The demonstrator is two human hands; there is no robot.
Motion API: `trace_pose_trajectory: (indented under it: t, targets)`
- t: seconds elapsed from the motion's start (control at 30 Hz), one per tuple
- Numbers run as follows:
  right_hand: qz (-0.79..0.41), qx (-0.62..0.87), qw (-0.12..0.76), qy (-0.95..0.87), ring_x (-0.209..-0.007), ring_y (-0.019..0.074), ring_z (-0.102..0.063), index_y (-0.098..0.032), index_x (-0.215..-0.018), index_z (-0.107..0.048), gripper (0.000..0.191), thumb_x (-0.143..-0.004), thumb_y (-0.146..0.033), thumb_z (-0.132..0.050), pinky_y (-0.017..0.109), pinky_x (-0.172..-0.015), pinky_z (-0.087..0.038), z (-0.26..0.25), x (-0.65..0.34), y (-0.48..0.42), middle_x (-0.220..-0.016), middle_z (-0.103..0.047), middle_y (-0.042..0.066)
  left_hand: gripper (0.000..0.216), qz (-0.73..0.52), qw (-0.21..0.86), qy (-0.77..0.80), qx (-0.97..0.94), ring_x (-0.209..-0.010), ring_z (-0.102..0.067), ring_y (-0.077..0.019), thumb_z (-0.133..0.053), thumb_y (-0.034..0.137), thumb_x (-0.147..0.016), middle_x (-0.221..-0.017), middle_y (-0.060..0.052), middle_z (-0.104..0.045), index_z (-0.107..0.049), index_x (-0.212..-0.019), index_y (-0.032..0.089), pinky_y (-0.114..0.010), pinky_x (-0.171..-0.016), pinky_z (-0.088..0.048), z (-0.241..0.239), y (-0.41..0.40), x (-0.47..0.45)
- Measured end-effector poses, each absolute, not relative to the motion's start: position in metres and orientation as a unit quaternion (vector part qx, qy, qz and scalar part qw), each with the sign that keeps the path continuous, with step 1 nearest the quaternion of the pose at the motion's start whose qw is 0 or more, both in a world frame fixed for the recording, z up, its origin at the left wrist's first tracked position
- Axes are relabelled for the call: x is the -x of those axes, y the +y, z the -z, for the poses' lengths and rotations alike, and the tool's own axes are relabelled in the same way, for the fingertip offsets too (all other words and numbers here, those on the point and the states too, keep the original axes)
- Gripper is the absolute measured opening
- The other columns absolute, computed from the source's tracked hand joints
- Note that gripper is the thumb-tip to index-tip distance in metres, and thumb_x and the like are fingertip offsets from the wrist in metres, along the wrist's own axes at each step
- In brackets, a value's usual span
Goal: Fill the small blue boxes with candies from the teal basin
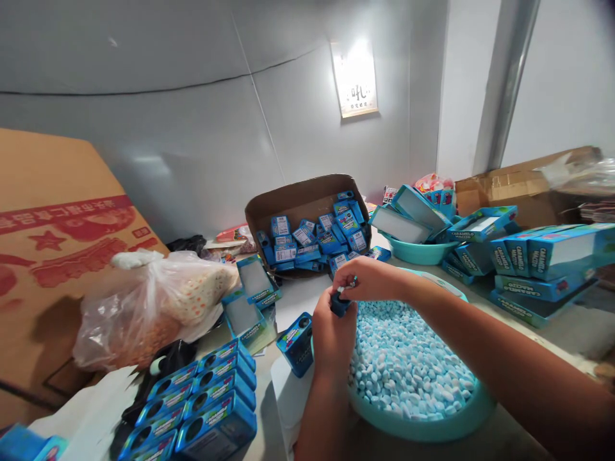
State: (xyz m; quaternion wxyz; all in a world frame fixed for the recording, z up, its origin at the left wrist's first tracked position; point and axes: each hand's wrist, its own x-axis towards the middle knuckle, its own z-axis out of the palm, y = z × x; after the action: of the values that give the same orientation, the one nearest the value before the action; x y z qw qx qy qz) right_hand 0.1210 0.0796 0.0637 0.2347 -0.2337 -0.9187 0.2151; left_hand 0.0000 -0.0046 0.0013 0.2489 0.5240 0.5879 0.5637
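A grey panelled wall with a lit sign (354,78) backs a crowded pale table (571,330). Near the front edge stands a turquoise basin (432,428) heaped with pale blue candies (408,362).

Both hands meet just above the basin's far-left rim. The left hand (331,333) is closed around a small blue box (339,305), fingers wrapped round its sides, so only the box's top shows. The right hand (368,278) comes in from the right, with its arm lying across the basin. Its thumb and forefinger are pinched together right at the mouth of the box, possibly on a single candy, though it is too small to be sure.

Just left of the hands another little box (295,342) stands alone on the table. Further left and nearer, a stack of the same boxes (202,403) lies in rows. Behind the hands, an open cardboard tray (298,198) holds many more boxes in a jumble. A knotted plastic bag (154,301) sits at the left in front of a large brown carton (52,211). To the right, bigger blue cartons (542,259) are piled up, some resting in a teal bowl (420,253).
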Motion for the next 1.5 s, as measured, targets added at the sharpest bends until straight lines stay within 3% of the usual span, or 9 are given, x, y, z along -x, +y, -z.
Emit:
trace_pose_trajectory:
  t: [0.53,0.73,1.07,1.5]
  targets:
    - [-0.221,0.2,0.247,-0.922,-0.072,0.0106,-0.057,-0.017,-0.088,-0.075,0.019,-0.073,-0.01,-0.067,0.02,-0.063,-0.042,-0.0624,-0.123,0.0809,-0.082,-0.067,0.0,0.032,-0.575,0.253,0.585,-0.513,-0.091,-0.068,-0.0217,-0.068,0.027,-0.078,-0.101,-0.006,-0.075,-0.068,-0.109,0.019,-0.029,-0.079,-0.048,-0.0014,-0.0034,-0.0005]
    - [-0.211,0.202,0.239,-0.926,-0.07,0.0101,-0.057,-0.015,-0.079,-0.073,0.013,-0.071,-0.007,-0.066,0.02,-0.063,-0.042,-0.0622,-0.1228,0.0823,-0.08,-0.067,0.001,0.033,-0.575,0.266,0.586,-0.506,-0.092,-0.067,-0.0209,-0.067,0.023,-0.078,-0.103,-0.007,-0.074,-0.068,-0.111,0.019,-0.028,-0.081,-0.048,-0.0035,-0.0035,-0.002]
    - [-0.225,0.216,0.255,-0.915,-0.075,0.0109,-0.06,-0.017,-0.085,-0.073,0.016,-0.072,-0.01,-0.068,0.02,-0.065,-0.043,-0.058,-0.1203,0.0839,-0.085,-0.07,0.0,0.03,-0.563,0.251,0.592,-0.519,-0.088,-0.067,-0.02,-0.068,0.031,-0.082,-0.099,-0.005,-0.074,-0.068,-0.11,0.021,-0.026,-0.074,-0.048,-0.0012,-0.0032,-0.0004]
    - [-0.252,0.214,0.265,-0.906,-0.078,0.012,-0.062,-0.017,-0.091,-0.073,0.018,-0.073,-0.014,-0.07,0.021,-0.066,-0.045,-0.0577,-0.1206,0.0844,-0.087,-0.07,0.001,0.033,-0.577,0.264,0.571,-0.521,-0.097,-0.067,-0.0202,-0.068,0.023,-0.079,-0.107,-0.006,-0.074,-0.066,-0.112,0.021,-0.028,-0.084,-0.048,-0.0022,-0.0022,-0.0013]
